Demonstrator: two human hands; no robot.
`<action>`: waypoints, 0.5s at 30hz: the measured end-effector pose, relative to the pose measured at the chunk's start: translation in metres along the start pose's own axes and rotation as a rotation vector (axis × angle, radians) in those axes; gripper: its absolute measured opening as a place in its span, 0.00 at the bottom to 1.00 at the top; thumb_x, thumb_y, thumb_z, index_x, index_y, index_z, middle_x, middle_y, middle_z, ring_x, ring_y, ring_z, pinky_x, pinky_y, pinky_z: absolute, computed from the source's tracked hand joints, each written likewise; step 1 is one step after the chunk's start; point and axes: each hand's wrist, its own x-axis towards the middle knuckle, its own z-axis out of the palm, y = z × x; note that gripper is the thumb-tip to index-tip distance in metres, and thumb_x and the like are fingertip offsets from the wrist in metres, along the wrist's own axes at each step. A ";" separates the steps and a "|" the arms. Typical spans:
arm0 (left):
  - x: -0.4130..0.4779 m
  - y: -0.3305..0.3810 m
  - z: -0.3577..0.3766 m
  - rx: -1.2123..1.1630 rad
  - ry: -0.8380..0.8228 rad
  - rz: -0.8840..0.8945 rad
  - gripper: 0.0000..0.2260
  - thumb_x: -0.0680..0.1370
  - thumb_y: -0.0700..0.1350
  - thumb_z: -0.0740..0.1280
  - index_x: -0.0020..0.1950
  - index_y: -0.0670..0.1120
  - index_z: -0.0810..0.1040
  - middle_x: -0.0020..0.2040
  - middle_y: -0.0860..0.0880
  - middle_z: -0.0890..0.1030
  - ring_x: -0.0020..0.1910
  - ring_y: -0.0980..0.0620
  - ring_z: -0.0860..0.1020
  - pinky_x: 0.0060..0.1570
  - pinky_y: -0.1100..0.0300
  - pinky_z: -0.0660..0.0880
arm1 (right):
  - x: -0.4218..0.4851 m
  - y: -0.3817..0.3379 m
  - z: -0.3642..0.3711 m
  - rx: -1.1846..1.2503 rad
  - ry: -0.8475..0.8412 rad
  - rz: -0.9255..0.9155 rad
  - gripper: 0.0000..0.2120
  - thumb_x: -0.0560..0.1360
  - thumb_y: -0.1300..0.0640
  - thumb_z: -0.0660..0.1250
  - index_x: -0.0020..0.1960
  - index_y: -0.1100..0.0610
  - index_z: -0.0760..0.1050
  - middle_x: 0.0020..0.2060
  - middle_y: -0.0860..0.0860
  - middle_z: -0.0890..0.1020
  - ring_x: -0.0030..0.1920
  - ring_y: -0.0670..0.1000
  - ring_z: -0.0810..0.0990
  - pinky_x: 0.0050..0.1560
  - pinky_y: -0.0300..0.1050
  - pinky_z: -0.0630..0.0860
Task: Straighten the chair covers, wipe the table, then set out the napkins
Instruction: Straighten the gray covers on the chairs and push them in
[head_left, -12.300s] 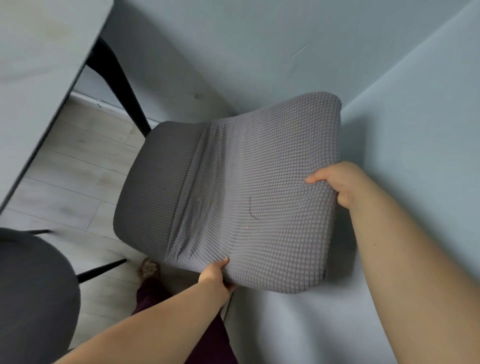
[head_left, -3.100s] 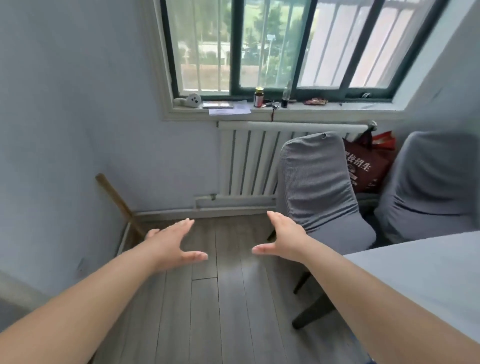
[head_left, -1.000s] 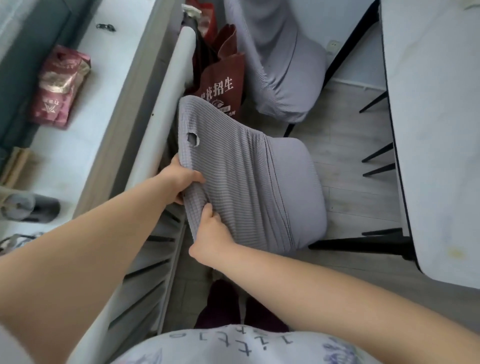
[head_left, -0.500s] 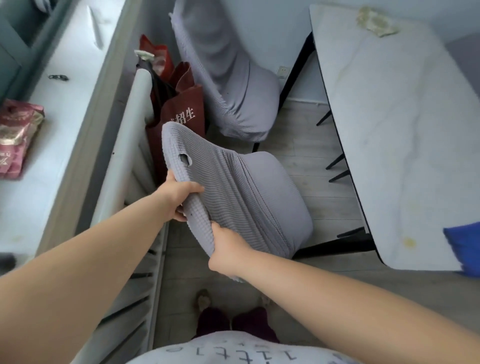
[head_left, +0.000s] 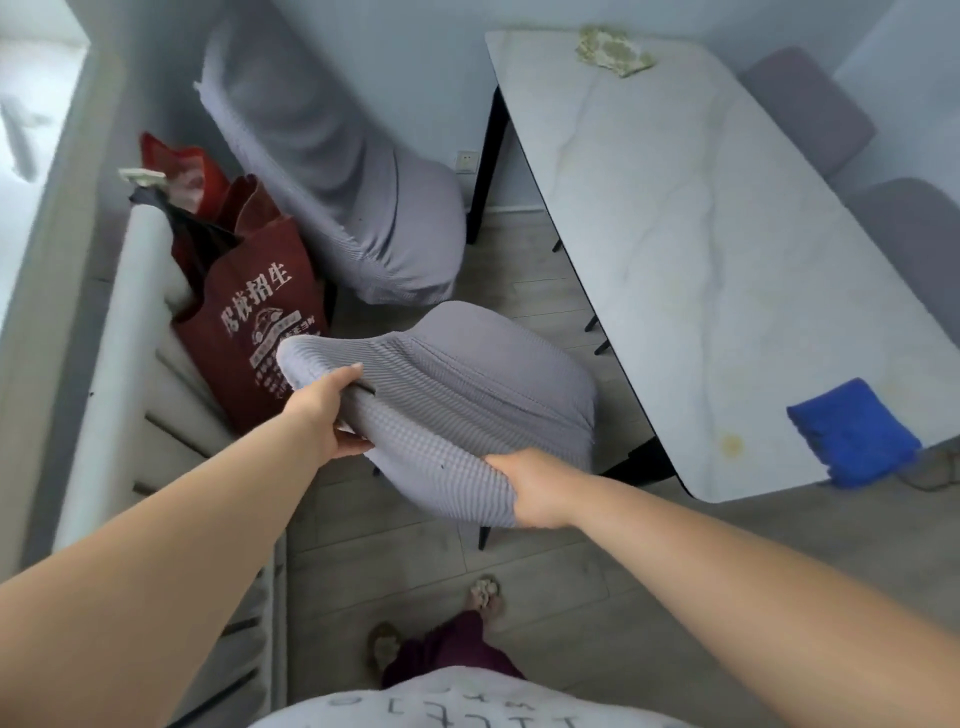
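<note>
A grey ribbed chair cover (head_left: 447, 410) is stretched over the chair in front of me. My left hand (head_left: 327, 410) grips the left edge of the backrest cover, and my right hand (head_left: 535, 486) grips its lower right corner. The white marble table (head_left: 717, 249) stands to the right, with stains on it. On the table's near right corner lies a blue cloth (head_left: 852, 431). A crumpled greenish patterned cloth (head_left: 610, 52) sits at the table's far end.
A second covered chair (head_left: 353, 182) stands by the far wall. A dark red bag (head_left: 254, 317) leans between it and the white radiator (head_left: 130, 364) on the left. Two more chairs (head_left: 883, 171) sit beyond the table. My feet are on the wooden floor below.
The chair back has swung toward me. My right hand has slid down to the cover's lower right corner, while my left stays on the left edge. My view shifted, showing more of the table.
</note>
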 end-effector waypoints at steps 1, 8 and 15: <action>0.000 0.001 0.007 0.003 -0.011 -0.010 0.32 0.70 0.51 0.75 0.68 0.44 0.66 0.62 0.42 0.73 0.55 0.39 0.77 0.48 0.39 0.79 | -0.005 0.010 -0.005 0.010 0.005 0.001 0.18 0.75 0.63 0.65 0.65 0.58 0.73 0.52 0.52 0.78 0.53 0.52 0.77 0.46 0.40 0.71; -0.004 0.014 0.067 0.174 -0.018 0.006 0.27 0.71 0.43 0.73 0.67 0.41 0.68 0.60 0.39 0.75 0.48 0.40 0.79 0.33 0.47 0.79 | -0.023 0.071 -0.034 0.047 0.013 0.024 0.22 0.76 0.65 0.62 0.69 0.54 0.72 0.57 0.53 0.79 0.56 0.52 0.77 0.54 0.44 0.75; -0.008 0.031 0.119 0.269 0.011 0.046 0.17 0.74 0.40 0.68 0.61 0.41 0.67 0.60 0.38 0.73 0.47 0.38 0.77 0.39 0.46 0.78 | -0.030 0.104 -0.052 0.070 0.050 -0.009 0.22 0.76 0.67 0.59 0.68 0.54 0.71 0.55 0.55 0.79 0.54 0.53 0.77 0.49 0.43 0.73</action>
